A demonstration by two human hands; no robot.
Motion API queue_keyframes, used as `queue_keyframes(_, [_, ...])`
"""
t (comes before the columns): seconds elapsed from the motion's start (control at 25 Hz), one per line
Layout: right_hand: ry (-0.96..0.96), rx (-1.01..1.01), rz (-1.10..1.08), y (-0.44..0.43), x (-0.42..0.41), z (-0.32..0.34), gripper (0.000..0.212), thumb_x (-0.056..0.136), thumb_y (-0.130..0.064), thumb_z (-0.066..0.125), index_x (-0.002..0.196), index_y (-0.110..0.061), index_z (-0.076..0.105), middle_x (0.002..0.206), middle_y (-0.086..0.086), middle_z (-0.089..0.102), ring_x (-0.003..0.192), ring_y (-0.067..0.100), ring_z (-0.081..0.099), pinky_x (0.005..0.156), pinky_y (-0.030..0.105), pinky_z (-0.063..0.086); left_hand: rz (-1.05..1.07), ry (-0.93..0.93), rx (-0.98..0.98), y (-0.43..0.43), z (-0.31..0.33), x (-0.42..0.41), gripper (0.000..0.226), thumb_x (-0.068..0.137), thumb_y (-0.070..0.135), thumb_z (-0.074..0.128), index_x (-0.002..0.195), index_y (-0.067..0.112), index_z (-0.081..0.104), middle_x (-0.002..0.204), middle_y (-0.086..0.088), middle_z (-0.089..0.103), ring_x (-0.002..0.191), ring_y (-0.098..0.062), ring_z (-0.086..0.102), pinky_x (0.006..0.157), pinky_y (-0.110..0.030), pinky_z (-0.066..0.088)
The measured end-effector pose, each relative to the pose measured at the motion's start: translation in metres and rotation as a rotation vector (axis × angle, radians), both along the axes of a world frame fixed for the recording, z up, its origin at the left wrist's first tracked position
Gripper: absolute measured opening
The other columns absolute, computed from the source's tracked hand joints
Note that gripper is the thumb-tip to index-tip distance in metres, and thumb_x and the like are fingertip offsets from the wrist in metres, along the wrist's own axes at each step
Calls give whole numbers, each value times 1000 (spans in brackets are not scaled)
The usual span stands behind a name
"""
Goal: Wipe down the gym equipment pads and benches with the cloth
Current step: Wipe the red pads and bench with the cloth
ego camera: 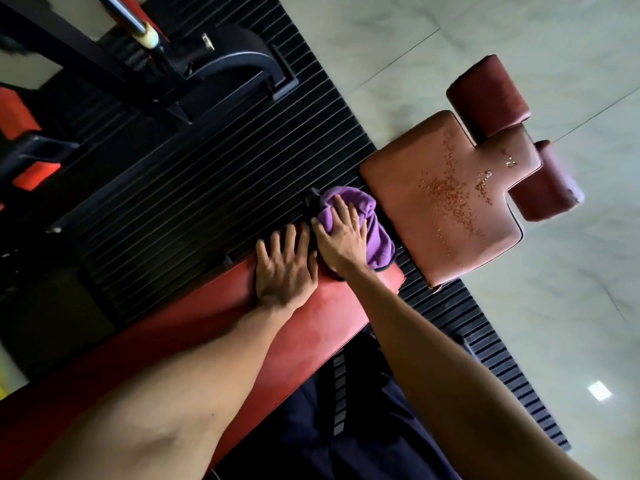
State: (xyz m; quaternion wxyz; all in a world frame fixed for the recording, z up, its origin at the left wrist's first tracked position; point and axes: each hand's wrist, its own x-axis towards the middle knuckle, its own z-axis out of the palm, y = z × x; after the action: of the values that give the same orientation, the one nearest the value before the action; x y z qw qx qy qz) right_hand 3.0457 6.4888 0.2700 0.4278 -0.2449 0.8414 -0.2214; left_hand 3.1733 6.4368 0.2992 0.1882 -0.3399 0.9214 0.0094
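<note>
Black machine frame (104, 64) far left on ribbed mat (207, 174), left hand (284, 268) flat on red bench pad (311, 327), fingers straight and spread, right hand (341, 239) just beside, fingers extended, pressing purple cloth (379, 237) onto pad's far end, speckled seat pad (443, 202) right

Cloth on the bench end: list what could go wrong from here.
1. The cloth overhangs the bench end; pushed further by the right hand, it may slip off onto the mat.
2. The seat pad looks speckled, perhaps flaking; hard wiping there might snag the cloth.
</note>
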Motion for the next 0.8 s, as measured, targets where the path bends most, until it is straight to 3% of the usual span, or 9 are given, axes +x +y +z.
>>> queue_keyframes(0.08, [47, -149, 75, 31, 13, -1, 72, 97, -59, 34, 161, -26, 27, 170, -3, 18, 157, 12, 0, 128, 43, -3, -6, -4, 1, 0, 1, 0, 62, 96, 45, 31, 150, 18, 42, 146, -10, 51, 120, -32, 51, 100, -52, 36])
queue_keyframes(0.16, [106, -165, 137, 61, 12, -13, 77, 95, -62, 33, 161, -25, 22, 169, -1, 19, 155, 9, 1, 128, 41, -2, 5, -1, 3, 2, 1, -1, 61, 97, 44, 32, 153, 20, 40, 147, -10, 51, 121, -32, 50, 101, -53, 36])
queue_keyframes(0.32, [42, 46, -39, 52, -18, -35, 86, 89, -73, 30, 162, -29, 22, 170, -4, 17, 157, 19, 13, 128, 43, 10, 10, 14, 8, 1, 1, -2, 59, 102, 44, 33, 156, 21, 36, 148, -9, 49, 119, -32, 51, 100, -53, 35])
queue_keyframes(0.4, [-21, 131, -102, 27, -34, -43, 79, 94, -68, 36, 161, -27, 25, 170, -6, 19, 156, 21, 18, 126, 47, 15, 11, 10, -2, 1, 0, -2, 59, 102, 44, 33, 156, 21, 35, 149, -9, 49, 120, -32, 51, 100, -53, 35])
queue_keyframes(0.48, [-13, 146, -87, 7, -39, -43, 70, 97, -62, 41, 157, -26, 32, 168, -5, 25, 154, 23, 21, 124, 49, 17, 11, 10, -2, 1, -1, -1, 59, 101, 44, 33, 156, 22, 36, 149, -9, 49, 121, -31, 51, 100, -52, 34])
queue_keyframes(0.68, [101, -122, 220, -12, -23, -31, 47, 99, -56, 43, 126, -23, 63, 142, -3, 55, 143, 22, 34, 124, 53, 14, 18, 33, 1, 0, 1, -2, 59, 100, 44, 32, 152, 19, 40, 145, -10, 51, 119, -31, 51, 99, -51, 37])
queue_keyframes(0.8, [135, -152, 234, -10, -35, -45, 52, 95, -66, 40, 114, -24, 65, 127, 0, 61, 129, 23, 46, 115, 48, 31, 12, 32, -10, 1, -1, 0, 57, 100, 44, 32, 152, 20, 41, 147, -10, 50, 120, -32, 51, 99, -51, 36])
